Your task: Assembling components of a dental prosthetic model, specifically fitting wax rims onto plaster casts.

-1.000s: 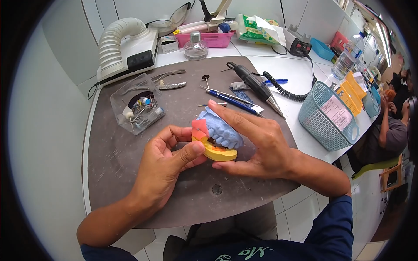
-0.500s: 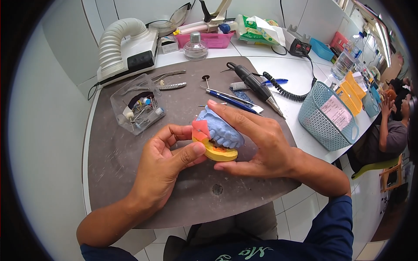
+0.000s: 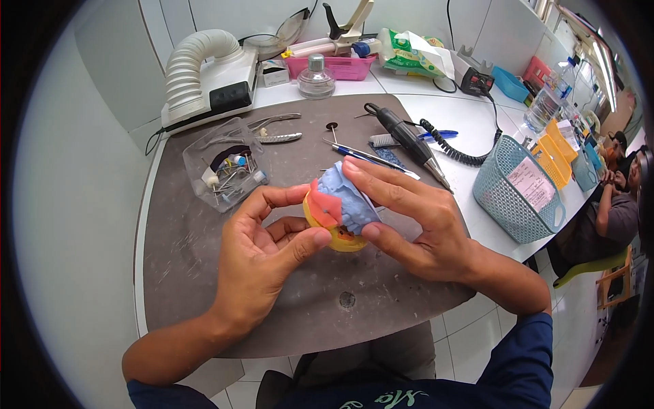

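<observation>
Above the brown work board, both hands hold a pair of dental casts pressed together. The upper one, a blue dental cast [image 3: 343, 193], is in my right hand [image 3: 426, 232], fingers over its top and thumb at its front edge. My left hand [image 3: 255, 252] grips the yellow dental cast [image 3: 349, 243] beneath, thumb on the near side and fingers on the far side. A pink wax-like piece [image 3: 324, 208] sits on the left side between the casts. Small orange and dark bits show at the yellow cast's front. Most of the blue cast's teeth are hidden by my right hand.
Behind the casts lie a blue pen-like tool [image 3: 368, 154] and a black rotary handpiece [image 3: 412, 143]. A clear box of burs [image 3: 228, 170] and metal pliers [image 3: 279, 138] are at left. A blue-green basket [image 3: 511, 194] stands right; a glass bottle [image 3: 316, 80] is behind.
My hands have tilted the joined casts, so the blue teeth have turned away. My right thumb has moved up from the yellow cast's underside to the blue cast's edge. The view has shifted slightly.
</observation>
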`<state>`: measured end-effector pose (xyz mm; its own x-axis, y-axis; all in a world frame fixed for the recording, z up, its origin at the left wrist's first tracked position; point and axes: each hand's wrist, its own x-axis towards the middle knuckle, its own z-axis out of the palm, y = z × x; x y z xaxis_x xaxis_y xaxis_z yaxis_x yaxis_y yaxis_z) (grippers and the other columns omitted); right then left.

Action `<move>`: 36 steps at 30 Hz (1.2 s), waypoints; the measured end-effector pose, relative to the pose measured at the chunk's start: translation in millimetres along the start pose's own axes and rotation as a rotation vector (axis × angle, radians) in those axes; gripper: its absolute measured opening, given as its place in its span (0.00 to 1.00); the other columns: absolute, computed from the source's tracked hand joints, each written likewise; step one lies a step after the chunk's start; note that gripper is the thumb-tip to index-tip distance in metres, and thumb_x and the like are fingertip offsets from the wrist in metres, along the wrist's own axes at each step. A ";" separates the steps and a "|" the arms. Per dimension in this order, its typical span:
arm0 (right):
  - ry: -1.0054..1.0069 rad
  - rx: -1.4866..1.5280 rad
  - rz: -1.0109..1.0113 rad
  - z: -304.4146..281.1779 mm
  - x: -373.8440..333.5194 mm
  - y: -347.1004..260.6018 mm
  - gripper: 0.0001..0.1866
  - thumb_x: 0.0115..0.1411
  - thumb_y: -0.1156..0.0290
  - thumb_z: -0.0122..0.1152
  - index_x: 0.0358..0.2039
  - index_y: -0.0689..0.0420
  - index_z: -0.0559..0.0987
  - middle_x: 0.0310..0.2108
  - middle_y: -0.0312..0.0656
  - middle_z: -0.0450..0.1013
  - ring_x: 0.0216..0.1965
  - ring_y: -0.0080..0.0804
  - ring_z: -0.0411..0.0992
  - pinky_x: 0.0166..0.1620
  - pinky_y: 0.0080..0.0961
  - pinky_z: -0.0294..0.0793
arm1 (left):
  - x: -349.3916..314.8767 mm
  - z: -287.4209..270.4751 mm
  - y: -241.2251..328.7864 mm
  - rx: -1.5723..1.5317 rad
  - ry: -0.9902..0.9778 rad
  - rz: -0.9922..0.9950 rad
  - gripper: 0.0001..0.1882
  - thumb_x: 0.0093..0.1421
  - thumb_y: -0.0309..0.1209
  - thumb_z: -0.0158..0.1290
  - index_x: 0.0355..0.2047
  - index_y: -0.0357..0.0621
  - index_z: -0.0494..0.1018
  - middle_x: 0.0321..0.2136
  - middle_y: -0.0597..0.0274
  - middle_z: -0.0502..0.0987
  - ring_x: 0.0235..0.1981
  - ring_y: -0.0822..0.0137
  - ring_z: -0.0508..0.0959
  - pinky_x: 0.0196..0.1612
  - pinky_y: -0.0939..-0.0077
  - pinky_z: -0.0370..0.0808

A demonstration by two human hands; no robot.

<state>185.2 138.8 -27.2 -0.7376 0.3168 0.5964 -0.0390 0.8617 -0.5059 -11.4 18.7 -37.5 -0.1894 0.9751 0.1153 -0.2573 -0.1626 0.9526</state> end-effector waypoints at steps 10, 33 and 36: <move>0.039 0.527 0.191 9.7 -3.6 5.5 0.24 0.61 0.75 0.65 0.59 0.58 0.74 0.63 0.54 0.67 0.62 0.41 0.68 0.59 0.34 0.75 | -3.6 7.0 1.7 -0.042 0.049 -0.039 0.31 0.54 0.18 0.65 0.56 0.33 0.65 0.50 0.51 0.73 0.49 0.68 0.78 0.54 0.76 0.78; 0.010 0.465 -0.025 -1.8 -11.2 8.7 0.33 0.58 0.71 0.69 0.62 0.62 0.66 0.64 0.53 0.65 0.67 0.46 0.62 0.69 0.41 0.61 | -1.7 -11.1 -8.5 0.392 -0.137 0.547 0.34 0.54 0.23 0.67 0.61 0.35 0.67 0.57 0.48 0.73 0.51 0.64 0.78 0.52 0.70 0.78; 0.005 0.489 -0.020 0.8 -11.3 10.6 0.33 0.58 0.71 0.69 0.63 0.61 0.67 0.64 0.55 0.65 0.67 0.46 0.63 0.67 0.40 0.63 | -2.0 -11.1 -6.8 0.346 -0.126 0.499 0.35 0.54 0.23 0.67 0.61 0.36 0.68 0.54 0.50 0.75 0.50 0.65 0.78 0.51 0.71 0.77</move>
<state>192.6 143.9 -39.9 -0.7301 0.3051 0.6114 -0.3661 0.5809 -0.7270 -19.8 16.1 -47.3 -0.0893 0.8076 0.5829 0.1596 -0.5661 0.8088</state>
